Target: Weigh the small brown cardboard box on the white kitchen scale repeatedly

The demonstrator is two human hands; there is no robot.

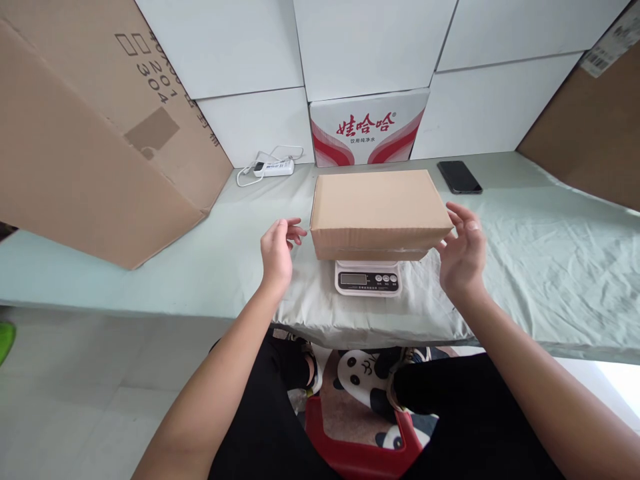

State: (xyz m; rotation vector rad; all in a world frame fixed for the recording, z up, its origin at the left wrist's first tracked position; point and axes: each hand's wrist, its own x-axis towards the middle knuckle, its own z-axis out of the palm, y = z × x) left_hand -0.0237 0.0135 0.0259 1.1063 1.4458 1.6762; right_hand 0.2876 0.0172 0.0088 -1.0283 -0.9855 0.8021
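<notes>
closed brown box [380,210] sits on a small white scale [368,277], dead centre of the table [550,267], overhanging the scale so only the display strip shows at the box's 6 o'clock. left hand [277,250] at the box's 9 o'clock, fingers spread and loosely curled, tips just beside the left wall, a thin gap visible, holding nothing. right hand [464,252] at the box's 3 o'clock, open, fingers spread, fingertips at the near right corner; touching or just off it, cannot tell. neither hand is closed on anything. table has a pale green cloth, wrinkled toward 4 o'clock. black phone [459,177] lies flat at 1 o'clock from the box, well apart. white power strip [273,167] with cord at 11 o'clock near the wall. red-and-white carton [369,127] stands against the wall at 12 o'clock, just behind the box. big cardboard sheet [90,133] leans at 9–10 o'clock, another brown panel [590,127] at 2 o'clock. person's knees in black and a red stool [365,447] at 6 o'clock below the table edge.
</notes>
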